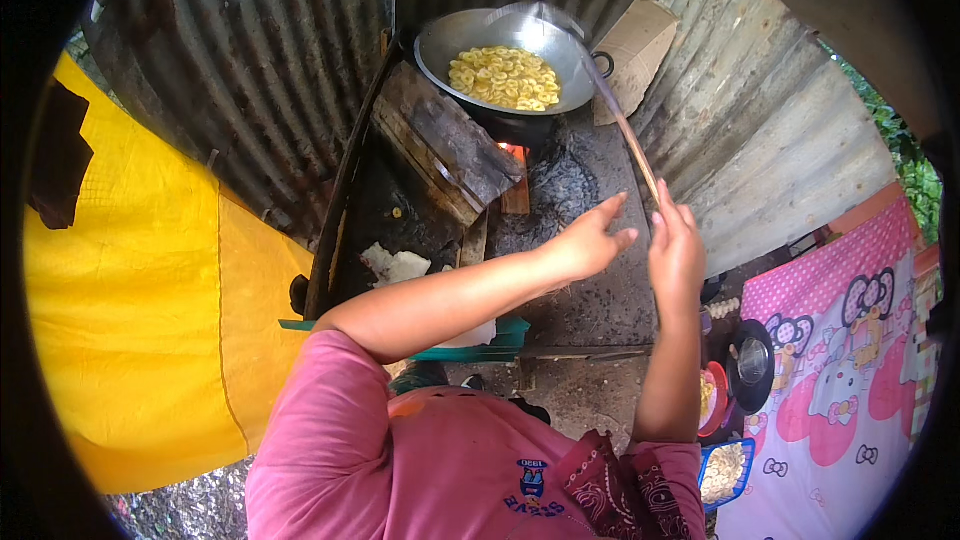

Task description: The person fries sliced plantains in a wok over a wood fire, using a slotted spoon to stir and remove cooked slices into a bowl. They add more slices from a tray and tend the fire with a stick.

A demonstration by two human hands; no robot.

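Note:
My right hand [676, 251] grips the lower end of a long wooden handle [626, 127]. At the handle's far end a metal skimmer or ladle head [536, 13], blurred, is over the back rim of a large metal wok [579, 82]. Inside the wok, many yellow ring-shaped slices [504, 79], which look like banana, sit in oil. My left hand [589, 241] is left of the handle, fingers apart and holding nothing. Beneath the wok, a small flame [506, 145] glows beside a burning piece of wood [516, 187].
Charred boards [442, 142] lean before the wok, near grey ash [566, 180]. Corrugated metal sheets [255, 52] surround the hearth, with cardboard [637, 52] at its right. A blue basket of pale slices [725, 471], a red bowl [718, 397] and a black lid [752, 366] are at lower right.

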